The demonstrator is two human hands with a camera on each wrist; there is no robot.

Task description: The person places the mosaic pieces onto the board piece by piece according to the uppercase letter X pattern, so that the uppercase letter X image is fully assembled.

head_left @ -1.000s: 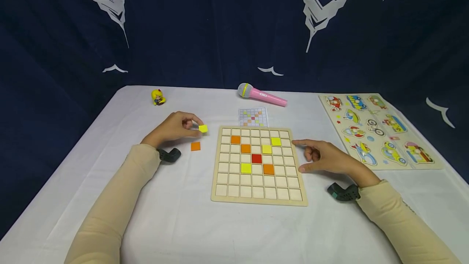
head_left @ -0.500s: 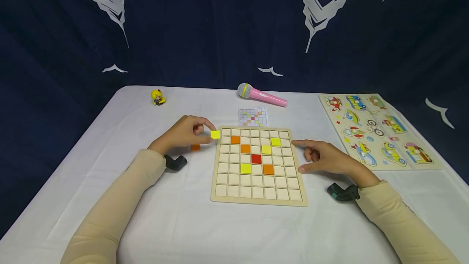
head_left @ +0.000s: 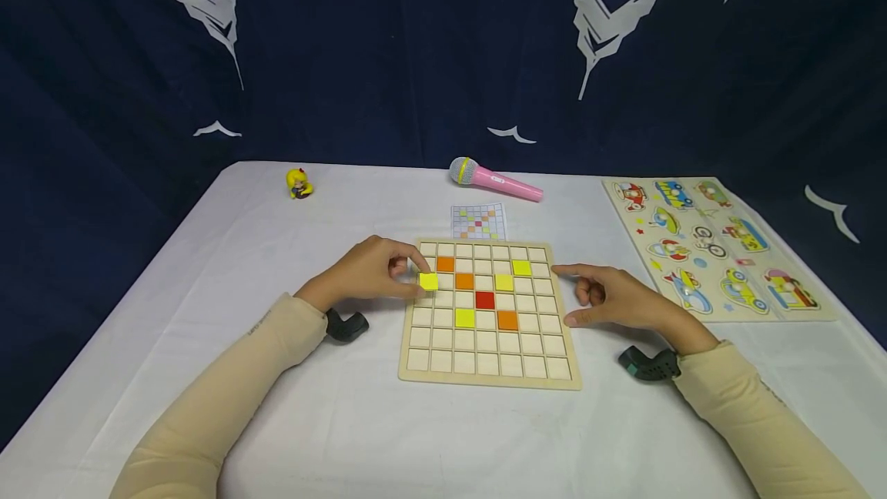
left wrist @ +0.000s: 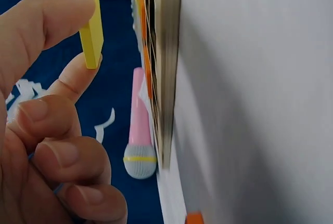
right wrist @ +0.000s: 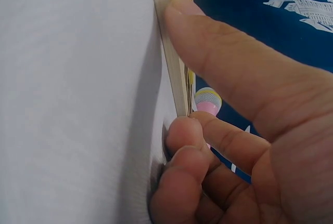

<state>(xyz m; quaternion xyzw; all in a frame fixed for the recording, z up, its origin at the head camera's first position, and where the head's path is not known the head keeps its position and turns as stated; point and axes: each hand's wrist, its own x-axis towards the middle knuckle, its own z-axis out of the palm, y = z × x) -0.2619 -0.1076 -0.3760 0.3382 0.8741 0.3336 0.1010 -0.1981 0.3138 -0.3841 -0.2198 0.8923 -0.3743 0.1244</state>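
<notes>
The left hand (head_left: 370, 272) has moved to the right, from the white cloth onto the left side of the wooden board (head_left: 489, 376), and the little yellow tile (head_left: 428, 281) has come along with it. The orange tile that lay on the cloth before is now hidden under that hand in the head view; the left wrist view shows a bit of orange (left wrist: 194, 218) at the bottom of the frame, which may be that tile. So the yellow tile is now over the board, near the left column of squares, in the middle of the frame. It looks as if it is about to go down, but I cannot tell if it already touches a square. The thumb and first finger pinch the tile by its edges, and the other fingers are curled in. The tile is small, flat, square and bright yellow. Other tiles sit in the board: orange ones, yellow ones and one red one (head_left: 485, 299) in the middle. The right hand (head_left: 620, 299) rests at the right edge of the board, fingers loose, with the fingertips touching the board's side and holding nothing. Above the board lies a small pattern card (head_left: 479, 221), then a pink toy microphone (head_left: 493, 178). A yellow toy figure (head_left: 299, 183) sits at the upper left, and a picture puzzle (head_left: 721, 249) lies at the right.
</notes>
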